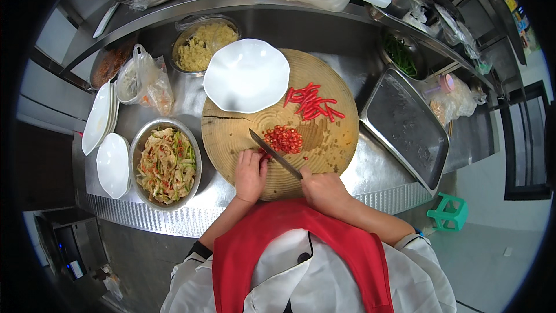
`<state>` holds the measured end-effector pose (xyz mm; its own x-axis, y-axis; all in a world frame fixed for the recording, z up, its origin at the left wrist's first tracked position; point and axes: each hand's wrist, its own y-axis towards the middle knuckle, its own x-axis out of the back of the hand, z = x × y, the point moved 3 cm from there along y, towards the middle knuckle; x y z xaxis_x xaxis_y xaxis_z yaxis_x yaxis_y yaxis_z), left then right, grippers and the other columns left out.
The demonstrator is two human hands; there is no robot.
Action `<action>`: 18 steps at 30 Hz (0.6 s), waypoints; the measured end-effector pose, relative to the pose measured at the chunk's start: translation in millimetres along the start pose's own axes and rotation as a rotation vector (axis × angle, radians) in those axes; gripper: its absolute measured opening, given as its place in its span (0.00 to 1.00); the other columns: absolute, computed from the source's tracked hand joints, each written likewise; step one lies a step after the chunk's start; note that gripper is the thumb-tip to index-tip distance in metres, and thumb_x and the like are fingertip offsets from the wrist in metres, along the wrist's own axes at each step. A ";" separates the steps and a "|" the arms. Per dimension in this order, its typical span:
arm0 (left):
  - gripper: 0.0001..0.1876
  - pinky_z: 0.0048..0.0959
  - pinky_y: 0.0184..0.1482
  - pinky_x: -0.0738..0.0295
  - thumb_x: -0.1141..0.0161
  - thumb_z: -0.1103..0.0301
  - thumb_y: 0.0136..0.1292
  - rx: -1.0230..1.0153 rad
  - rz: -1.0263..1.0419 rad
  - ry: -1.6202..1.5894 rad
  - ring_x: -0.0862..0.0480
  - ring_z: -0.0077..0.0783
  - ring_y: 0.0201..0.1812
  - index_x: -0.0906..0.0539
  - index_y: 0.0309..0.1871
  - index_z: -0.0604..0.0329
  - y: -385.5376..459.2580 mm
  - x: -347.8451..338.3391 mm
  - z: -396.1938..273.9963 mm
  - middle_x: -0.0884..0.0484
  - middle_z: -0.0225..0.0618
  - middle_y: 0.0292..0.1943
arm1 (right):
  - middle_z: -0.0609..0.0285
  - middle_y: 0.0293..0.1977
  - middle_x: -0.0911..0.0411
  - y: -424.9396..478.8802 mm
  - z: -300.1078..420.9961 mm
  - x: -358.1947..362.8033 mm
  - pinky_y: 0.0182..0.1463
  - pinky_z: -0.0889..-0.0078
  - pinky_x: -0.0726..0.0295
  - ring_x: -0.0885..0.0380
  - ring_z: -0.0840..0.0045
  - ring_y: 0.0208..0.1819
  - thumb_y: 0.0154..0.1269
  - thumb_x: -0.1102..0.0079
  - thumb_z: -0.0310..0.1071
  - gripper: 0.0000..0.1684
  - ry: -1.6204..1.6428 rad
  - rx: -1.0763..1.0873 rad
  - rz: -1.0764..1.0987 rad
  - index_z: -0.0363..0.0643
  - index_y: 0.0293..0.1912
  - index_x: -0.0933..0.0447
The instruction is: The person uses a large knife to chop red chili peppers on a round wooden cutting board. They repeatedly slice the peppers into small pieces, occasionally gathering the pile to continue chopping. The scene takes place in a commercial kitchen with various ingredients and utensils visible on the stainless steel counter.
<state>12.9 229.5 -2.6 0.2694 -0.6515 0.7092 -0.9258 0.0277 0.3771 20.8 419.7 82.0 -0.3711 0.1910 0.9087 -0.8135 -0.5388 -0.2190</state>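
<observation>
On a round wooden chopping block [217, 139] my right hand [323, 189] grips the handle of a knife [278, 156], its blade slanting up to the left. My left hand [250, 174] holds red chillies [263, 154] under its fingertips, against the near side of the blade. Just beyond the blade lies a pile of chopped red chilli [284, 139]. Whole red chillies [312, 103] lie farther back on the block, to the right. A white wavy-rimmed dish [246, 75] rests on the block's far left part.
Left stand a steel bowl of mixed sliced food [167, 165], white dishes [113, 165], a plastic bag [154, 82] and a bowl of minced yellow food [206, 45]. A metal tray [404, 128] lies right, near a bowl of green peppers [399, 54]. A steel shelf [208, 5] spans the back.
</observation>
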 end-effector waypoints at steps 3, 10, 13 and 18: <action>0.07 0.43 0.47 0.27 0.37 0.76 0.58 -0.006 0.000 -0.001 0.25 0.52 0.43 0.23 0.38 0.65 -0.4 -0.4 0.9 0.25 0.47 0.38 | 0.44 0.19 0.21 -0.6 0.7 1.5 0.28 0.51 0.20 0.17 0.52 0.23 0.59 0.48 0.26 0.10 0.001 -0.001 -0.003 0.33 0.40 0.33; 0.07 0.43 0.46 0.27 0.37 0.76 0.58 -0.014 -0.003 -0.003 0.25 0.52 0.43 0.23 0.38 0.66 0.0 -0.7 1.5 0.25 0.47 0.38 | 0.44 0.19 0.22 -1.1 -2.7 -2.8 0.29 0.48 0.20 0.19 0.49 0.23 0.69 0.49 0.33 0.12 0.043 -0.005 0.016 0.34 0.44 0.33; 0.07 0.43 0.46 0.27 0.37 0.76 0.58 -0.019 -0.008 -0.006 0.25 0.51 0.42 0.23 0.38 0.66 0.6 -0.2 1.2 0.25 0.47 0.38 | 0.44 0.19 0.22 -0.2 -1.8 -0.8 0.29 0.48 0.20 0.19 0.49 0.24 0.68 0.49 0.33 0.12 0.034 -0.003 0.025 0.33 0.43 0.33; 0.07 0.42 0.46 0.27 0.37 0.77 0.57 -0.009 -0.012 -0.016 0.25 0.51 0.42 0.23 0.38 0.66 0.2 -0.5 2.6 0.25 0.47 0.38 | 0.42 0.21 0.21 -2.2 -2.9 8.3 0.31 0.47 0.20 0.19 0.48 0.26 0.67 0.48 0.32 0.12 0.058 -0.012 0.094 0.33 0.43 0.33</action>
<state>11.9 227.8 -4.4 0.2758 -0.6636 0.6954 -0.9203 0.0266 0.3904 18.1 424.8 89.0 -0.4707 0.1878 0.8621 -0.7793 -0.5467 -0.3064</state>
